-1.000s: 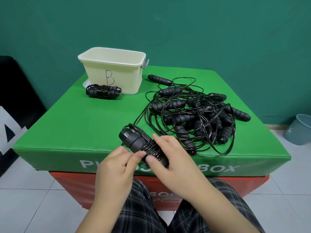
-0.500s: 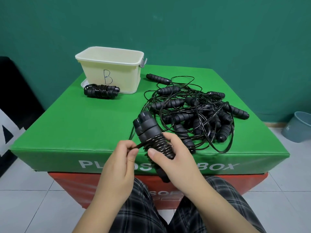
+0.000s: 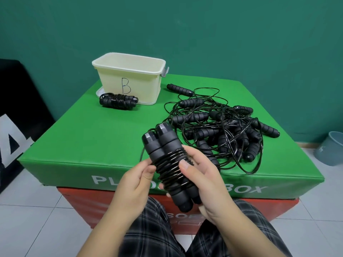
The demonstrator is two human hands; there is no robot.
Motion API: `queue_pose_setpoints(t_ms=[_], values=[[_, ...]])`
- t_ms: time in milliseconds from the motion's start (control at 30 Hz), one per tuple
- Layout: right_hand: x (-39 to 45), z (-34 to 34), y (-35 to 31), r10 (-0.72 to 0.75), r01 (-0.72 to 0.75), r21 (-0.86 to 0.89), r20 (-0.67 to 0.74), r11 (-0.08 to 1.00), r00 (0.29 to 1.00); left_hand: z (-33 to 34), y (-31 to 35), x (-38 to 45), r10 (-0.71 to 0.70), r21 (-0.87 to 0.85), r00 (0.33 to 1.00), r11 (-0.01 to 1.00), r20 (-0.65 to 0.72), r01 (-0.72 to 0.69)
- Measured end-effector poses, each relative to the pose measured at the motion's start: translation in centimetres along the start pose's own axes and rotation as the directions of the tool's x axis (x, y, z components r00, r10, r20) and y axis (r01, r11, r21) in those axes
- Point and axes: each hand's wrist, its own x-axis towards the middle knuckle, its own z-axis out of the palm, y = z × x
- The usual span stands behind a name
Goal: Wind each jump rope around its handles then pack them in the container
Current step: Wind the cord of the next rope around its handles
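Two black handles (image 3: 168,164) bound side-by-side by tight rope coils.

A person's right hand (image 3: 200,175) is gripping a pair of black jump rope handles (image 3: 167,164) held side by side and tilted away, its thumb pressing on the black cord (image 3: 172,171) coiled around their middle, while the left hand (image 3: 135,184) is pinching the cord at the coil's left edge. Beyond them, on the green desk (image 3: 83,138), a tangled pile of jump ropes (image 3: 222,127) is lying to the right. A wound jump rope (image 3: 118,101) is resting just in front of the cream container (image 3: 130,78) marked "B".
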Motion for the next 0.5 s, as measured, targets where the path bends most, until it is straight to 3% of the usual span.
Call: queue_pose_setpoints(t_ms=[67, 133, 233, 300, 367, 500], values=[[0.1, -0.2, -0.1, -0.001, 0.001, 0.002, -0.021, 1.0, 1.0, 0.2, 0.4, 0.0, -0.042, -0.091, 0.998, 0.995, 0.056, 0.047], [0.2, -0.5, -0.4, 0.014, -0.016, -0.044, -0.028, 0.999, 1.0, 0.1, 0.4, 0.1, -0.061, -0.048, 0.996, 0.997, 0.072, 0.065], [0.4, -0.7, -0.7, -0.095, 0.088, -0.266, -0.015, 0.96, 0.995, 0.1, 0.0, 0.0, -0.073, 0.021, 0.996, 0.997, -0.041, 0.074], [0.6, -0.9, -0.8, -0.274, 0.231, -0.501, -0.011, 0.834, 0.962, 0.5, 0.1, 0.0, -0.074, 0.047, 0.991, 0.996, -0.113, 0.08], [0.8, -0.9, -0.6, -0.348, 0.276, -0.671, 0.029, 0.688, 0.937, 0.7, 0.5, 0.0, -0.078, 0.053, 0.983, 0.995, -0.168, 0.088], [0.4, -0.5, -0.6, -0.226, 0.204, -0.801, 0.088, 0.563, 0.97, 0.7, 0.9, 0.0, -0.074, 0.067, 0.97, 0.994, -0.233, 0.092]])
